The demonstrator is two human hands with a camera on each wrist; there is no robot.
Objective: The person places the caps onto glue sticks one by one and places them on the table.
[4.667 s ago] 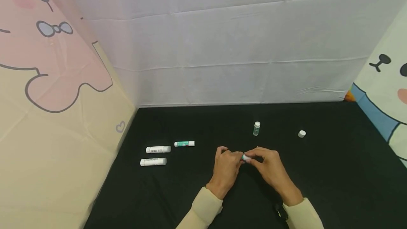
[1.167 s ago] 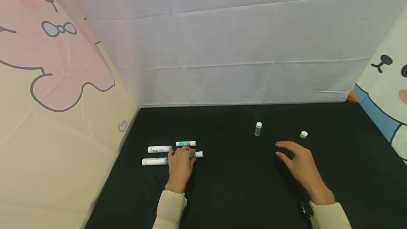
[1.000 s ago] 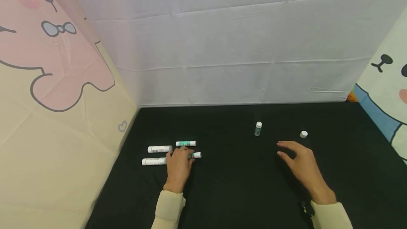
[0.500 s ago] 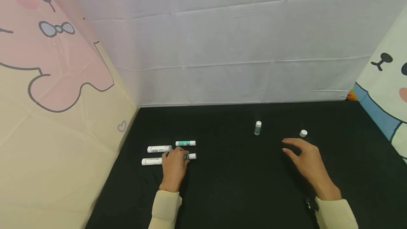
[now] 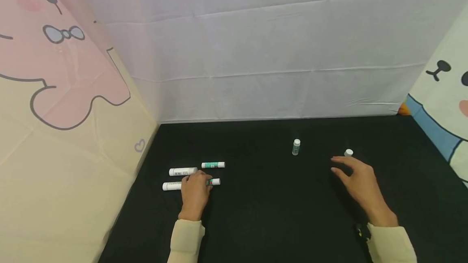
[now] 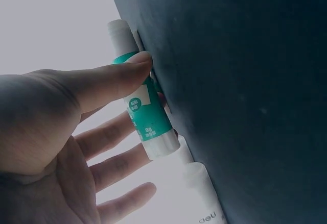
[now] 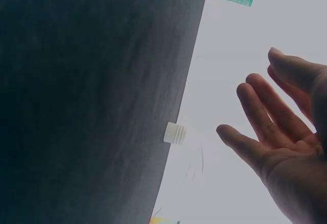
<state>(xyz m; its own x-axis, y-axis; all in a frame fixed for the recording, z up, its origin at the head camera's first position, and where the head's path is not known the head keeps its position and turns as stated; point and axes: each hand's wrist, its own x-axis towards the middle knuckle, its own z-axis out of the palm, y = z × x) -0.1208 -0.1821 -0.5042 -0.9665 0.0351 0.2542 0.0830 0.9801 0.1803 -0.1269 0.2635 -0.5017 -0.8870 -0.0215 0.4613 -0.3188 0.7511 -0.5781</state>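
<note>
My left hand pinches a green-and-white glue stick low over the table, beside the larger white glue sticks. In the left wrist view, the thumb presses on the green label of this glue stick, with fingers behind it. Part of the nearer white stick is hidden by that hand. Another green glue stick lies just beyond, next to the farther white stick. My right hand holds nothing; its fingers are relaxed and spread, close to a small white cap.
A green glue stick with a white top stands upright toward the back of the black-covered table. A white cloth wall rises along the back edge, with printed cloths on both sides.
From the middle, where both hands held the glue stick, my left hand has carried it left to the white sticks. My right hand has let go and drifted right, toward the cap.
</note>
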